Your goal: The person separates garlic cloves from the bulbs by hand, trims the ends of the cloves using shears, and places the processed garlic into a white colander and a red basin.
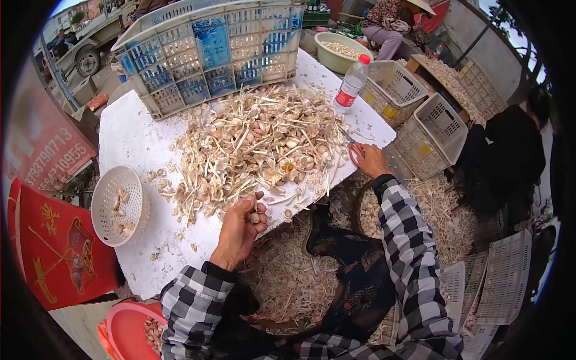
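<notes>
An open-air yard, with a white table (135,138) heaped with a pile of garlic stalks and cloves (252,144). At the far left a small white basket (102,223) holding a few cloves hangs over the table's edge, and a red basin (123,327) sits on the ground below. A slatted crate (210,48) lies on its side behind the heap. At the near edge the left hand (239,231) is curled shut on a garlic clove (255,217), too small to tell which way it points. Further right a water bottle (350,85) stands upright. The right hand (372,161) is closed through the red handles of the scissors (355,150), whose blades run up and left towards the bottle. Empty white baskets (441,126) crowd the right.
</notes>
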{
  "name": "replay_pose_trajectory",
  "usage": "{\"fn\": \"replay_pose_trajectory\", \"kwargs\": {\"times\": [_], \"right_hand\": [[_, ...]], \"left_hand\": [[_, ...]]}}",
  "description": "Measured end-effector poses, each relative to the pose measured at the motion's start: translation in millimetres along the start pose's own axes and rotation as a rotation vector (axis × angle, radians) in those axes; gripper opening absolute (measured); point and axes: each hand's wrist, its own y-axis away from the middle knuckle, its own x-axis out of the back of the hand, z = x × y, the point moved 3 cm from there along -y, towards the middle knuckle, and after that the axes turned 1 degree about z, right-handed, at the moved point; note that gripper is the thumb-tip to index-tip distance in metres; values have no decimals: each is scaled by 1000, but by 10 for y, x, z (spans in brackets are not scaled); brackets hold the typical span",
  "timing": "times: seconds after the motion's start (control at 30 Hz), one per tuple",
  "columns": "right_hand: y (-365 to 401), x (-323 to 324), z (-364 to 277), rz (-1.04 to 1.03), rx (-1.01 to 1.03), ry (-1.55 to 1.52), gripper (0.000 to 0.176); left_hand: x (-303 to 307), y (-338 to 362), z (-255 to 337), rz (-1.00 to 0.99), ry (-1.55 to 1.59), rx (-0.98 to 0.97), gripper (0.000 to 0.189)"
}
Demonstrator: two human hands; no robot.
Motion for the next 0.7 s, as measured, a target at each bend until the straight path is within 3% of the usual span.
{"fn": "replay_pose_trajectory", "kwargs": {"times": [0.07, 0.13, 0.2, 0.23, 0.27, 0.3, 0.33, 0.5, 0.53, 0.67, 0.7], "right_hand": [[38, -58, 41, 78, 5, -105, 32], [98, 83, -66, -79, -185, -246, 42], [132, -16, 16, -176, -496, -606, 47], [258, 114, -160, -277, -571, -984, 46], [391, 271, -304, -320, -483, -1242, 42], [559, 444, -500, -280, -437, -1198, 35], [648, 572, -681, -396, -326, -1045, 33], [1345, 888, -1568, 119, 487, -752, 38], [1459, 903, -1659, 2, 442, -629, 41], [1683, 309, -1703, 285, 570, -467, 49], [1712, 414, -1730, 177, 537, -469, 48]], "left_hand": [[-48, 28, 9, -8, -2, -6, 27], [10, -21, -31, -30, 31, 2, 24], [32, -16, -39, -9, 34, 5, 23], [41, -22, -28, -37, 14, -9, 23], [38, -25, -26, -63, -2, -24, 23], [5, -10, -30, -77, -1, -21, 24], [-40, 6, -16, -88, -2, -26, 25], [-115, -6, -76, -146, -28, -28, 29], [-132, 12, -81, -163, -14, -16, 27], [-93, 34, -86, -202, -54, -38, 14], [-92, 65, -112, -204, -51, -22, 11]]}}
